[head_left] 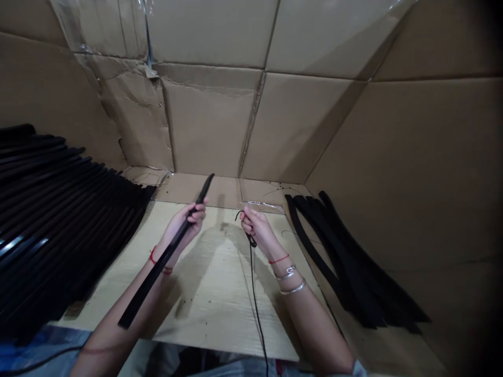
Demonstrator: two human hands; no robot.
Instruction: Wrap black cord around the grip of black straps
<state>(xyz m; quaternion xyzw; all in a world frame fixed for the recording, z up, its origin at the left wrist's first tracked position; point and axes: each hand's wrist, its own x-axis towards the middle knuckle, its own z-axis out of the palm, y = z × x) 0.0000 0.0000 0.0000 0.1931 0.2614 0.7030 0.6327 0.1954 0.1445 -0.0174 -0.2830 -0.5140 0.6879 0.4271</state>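
My left hand [184, 226] is closed around a flat black strip [167, 257], which slants from upper right down along my forearm. My right hand [255, 224] pinches a thin black cord [254, 285]. A short curved end of the cord pokes out past the fingertips, a small loop hangs under the hand, and the rest runs down to the table's front edge. The two hands are apart, both above the pale wooden board [212, 283]. Whether the strip is hollow or solid cannot be made out.
Many similar black strips [66, 209] lie side by side in a heap at the left. A smaller bundle of black strips [353, 267] rests at the right. Cardboard walls [212, 120] with tape surround the board at the back and sides.
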